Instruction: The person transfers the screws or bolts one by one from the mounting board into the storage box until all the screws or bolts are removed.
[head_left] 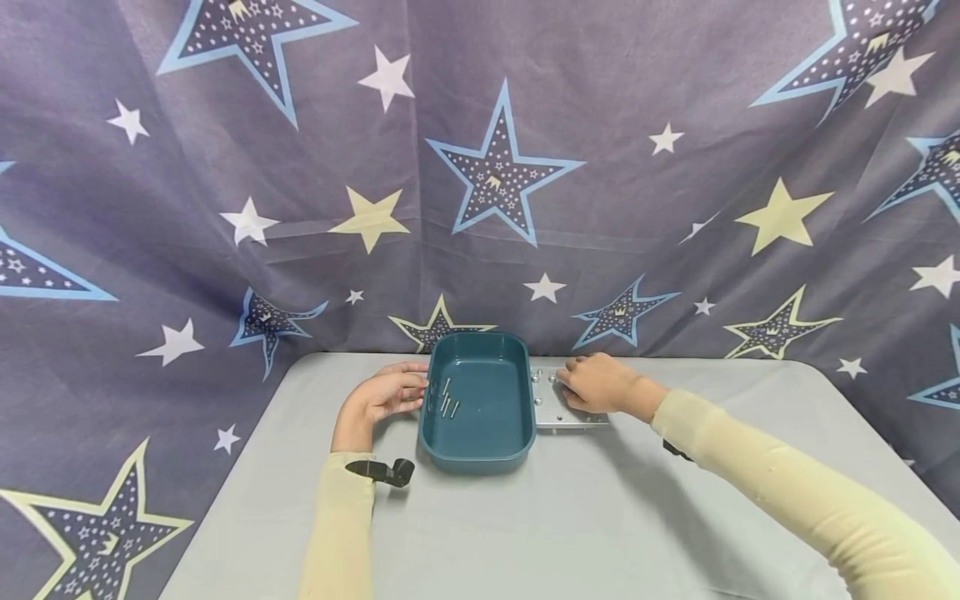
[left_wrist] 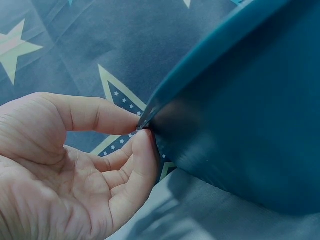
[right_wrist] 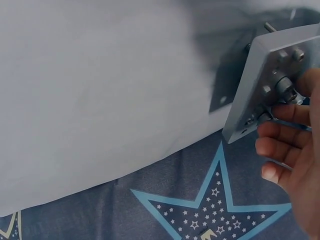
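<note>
The left hand [head_left: 381, 396] pinches the teal tray [head_left: 478, 463] beside it, likely to steady it, while the right hand [head_left: 602, 385] curls over a bolted metal plate [head_left: 549, 411], its hold unclear.

1. Beyond the hands [head_left: 386, 392] hangs creased purple-grey fabric [head_left: 592, 108], printed with blue, yellow and white stars [head_left: 495, 183].
2. Beneath them spreads a pale grey table [head_left: 525, 533], its far corners rounded.
3. Nearer than the hands, a soft shadow [head_left: 660, 496] crosses the table.

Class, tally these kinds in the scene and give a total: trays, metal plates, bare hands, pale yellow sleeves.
Teal tray: 1
Metal plate: 1
Bare hands: 2 (left hand, right hand)
Pale yellow sleeves: 2 (left sleeve, right sleeve)
Total: 6
</note>
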